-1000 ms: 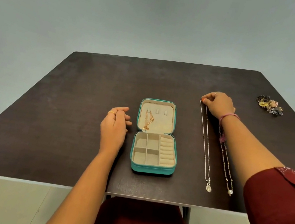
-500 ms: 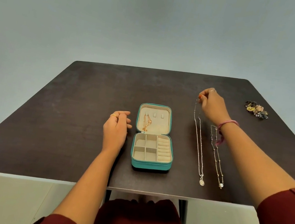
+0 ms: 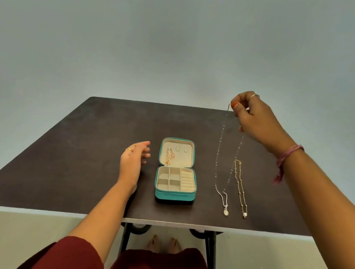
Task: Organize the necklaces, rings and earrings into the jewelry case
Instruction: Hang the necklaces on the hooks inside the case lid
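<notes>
A teal jewelry case (image 3: pixel 173 194) lies open mid-table, with beige compartments below. A rose-gold necklace (image 3: pixel 169 156) hangs inside its lid. My right hand (image 3: pixel 255 119) is raised above the table's far edge and pinches the top of a thin silver necklace (image 3: pixel 218 155). The chain hangs down, and its pendant (image 3: pixel 226 212) is near the tabletop. A gold beaded necklace (image 3: pixel 241 188) lies flat just to the right of it. My left hand (image 3: pixel 132 162) rests on the table left of the case, fingers loosely curled, holding nothing.
The dark brown table (image 3: pixel 67 162) stands against a plain grey wall. My arm hides its right part. Its metal legs (image 3: pixel 210 251) and my feet show under the near edge.
My right hand has lifted the silver necklace's top end up off the table, so the chain now dangles. The view tilted upward. My left hand stayed beside the case.
</notes>
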`<state>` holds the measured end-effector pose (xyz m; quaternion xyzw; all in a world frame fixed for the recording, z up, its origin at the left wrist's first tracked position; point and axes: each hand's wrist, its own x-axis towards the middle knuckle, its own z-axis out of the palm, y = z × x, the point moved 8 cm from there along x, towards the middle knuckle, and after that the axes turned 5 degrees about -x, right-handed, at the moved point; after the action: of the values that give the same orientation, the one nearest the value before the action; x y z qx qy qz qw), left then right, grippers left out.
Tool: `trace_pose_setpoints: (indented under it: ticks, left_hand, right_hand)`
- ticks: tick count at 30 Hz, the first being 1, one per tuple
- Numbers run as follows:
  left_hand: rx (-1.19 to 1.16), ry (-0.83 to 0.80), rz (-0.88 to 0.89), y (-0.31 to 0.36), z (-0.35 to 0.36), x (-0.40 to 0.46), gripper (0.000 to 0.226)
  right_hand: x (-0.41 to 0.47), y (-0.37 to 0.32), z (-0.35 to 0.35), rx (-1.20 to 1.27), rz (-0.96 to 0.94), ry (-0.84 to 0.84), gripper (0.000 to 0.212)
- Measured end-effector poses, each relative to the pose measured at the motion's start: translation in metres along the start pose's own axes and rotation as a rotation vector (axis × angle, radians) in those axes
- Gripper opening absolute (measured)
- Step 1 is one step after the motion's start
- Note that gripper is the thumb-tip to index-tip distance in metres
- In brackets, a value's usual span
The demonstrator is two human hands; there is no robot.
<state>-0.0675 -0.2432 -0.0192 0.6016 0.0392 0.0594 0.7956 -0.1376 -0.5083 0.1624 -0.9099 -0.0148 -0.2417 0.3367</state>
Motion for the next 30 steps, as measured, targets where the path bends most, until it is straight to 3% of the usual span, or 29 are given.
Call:
trace_pose_setpoints:
  ticks: [6,12,15,18,22,30]
  left_hand:
    - [-0.076,-0.126,0.100,0.051,0.045,-0.020,0.014]
    - [-0.118,-0.484,0.175,0.121,0.117,-0.062,0.027]
    - [-0.024,-0.681,0.111,0.139,0.145,-0.088,0.039]
    - [-0.074,-0.832,0.026,0.147,0.158,-0.108,0.045]
    - [-0.263,-0.881,-0.047,0.157,0.162,-0.119,0.036]
    - [-0.324,-0.778,0.083,0.184,0.149,-0.117,0.029]
  right_hand:
    - [-0.018,-0.032,-0.025,0.003,-0.065,0.044,0.008]
    - [-0.028,-0.057,-0.036,0.049,-0.095,0.065,0.007]
    - [-0.031,-0.068,-0.044,0.075,-0.112,0.088,0.008]
    - [-0.033,-0.076,-0.053,0.104,-0.121,0.109,0.009]
    - [-0.037,-0.082,-0.060,0.181,-0.120,0.115,0.007]
    - [-0.053,-0.083,-0.054,0.235,-0.130,0.101,0.020]
